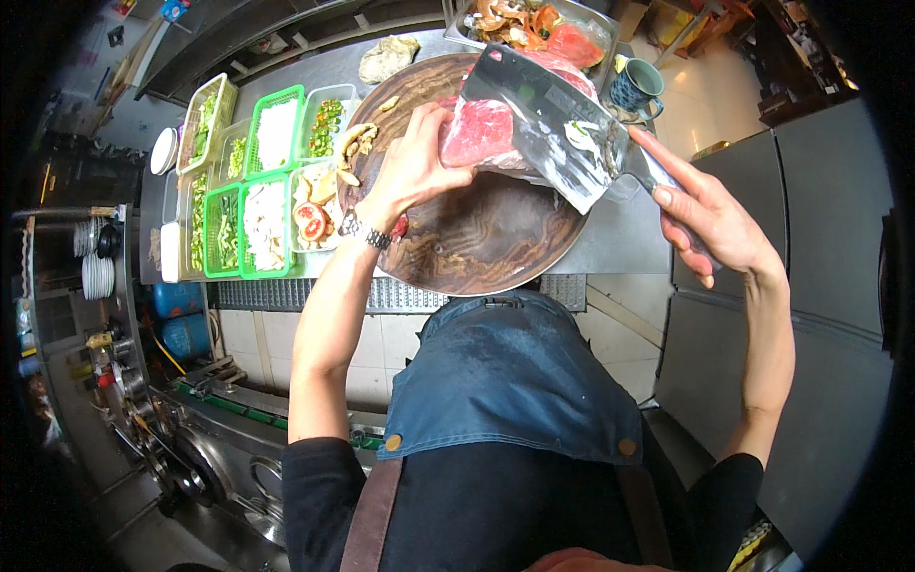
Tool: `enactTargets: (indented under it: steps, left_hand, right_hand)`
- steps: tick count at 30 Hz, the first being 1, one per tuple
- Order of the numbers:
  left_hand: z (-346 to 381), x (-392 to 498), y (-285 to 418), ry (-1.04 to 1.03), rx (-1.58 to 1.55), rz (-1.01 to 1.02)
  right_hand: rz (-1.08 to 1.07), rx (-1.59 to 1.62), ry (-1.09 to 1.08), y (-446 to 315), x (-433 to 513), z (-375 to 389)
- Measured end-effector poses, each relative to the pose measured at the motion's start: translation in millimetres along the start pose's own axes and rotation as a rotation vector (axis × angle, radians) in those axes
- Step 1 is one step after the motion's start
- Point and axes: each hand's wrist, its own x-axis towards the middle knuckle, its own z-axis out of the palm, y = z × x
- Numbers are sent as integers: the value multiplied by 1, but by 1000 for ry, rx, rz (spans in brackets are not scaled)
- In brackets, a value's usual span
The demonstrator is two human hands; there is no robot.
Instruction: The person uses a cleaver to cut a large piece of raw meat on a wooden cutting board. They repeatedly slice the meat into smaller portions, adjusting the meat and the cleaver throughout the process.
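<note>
A slab of raw red meat (480,134) rests on the round wooden chopping board (457,236). My left hand (423,161) grips the near left end of the meat, thumb in front and fingers over the back. In my right hand (704,207) is the handle of a wide cleaver (547,121). Its blade slants up and left across the meat, hiding part of it, and white bits cling to the steel. Whether the edge touches the meat cannot be told. More red meat (565,70) lies behind the blade. A small red scrap (399,227) sits beside my left wrist.
Ginger pieces (355,146) lie at the board's left edge. Farther left stand several baskets and tubs, among them a green basket of white slices (264,227) and a tub of chopped chillies (326,129). Behind are a scrap-filled metal tray (532,28) and a blue mug (635,87).
</note>
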Motion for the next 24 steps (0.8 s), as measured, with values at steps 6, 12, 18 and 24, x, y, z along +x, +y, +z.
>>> enactTargets:
  steps: [6,12,18,24]
  left_hand:
    - [-7,17,-11,-56,-33,-44]
    - [-5,15,-11,-25,-111,-65]
    - [-4,9,-6,10,-177,-95]
    - [1,4,-5,45,-206,-112]
  right_hand:
    - [19,12,12,-21,18,3]
    - [-2,-17,50,-30,50,19]
    - [-70,49,107,-18,67,37]
    - [43,95,72,-7,9,31]
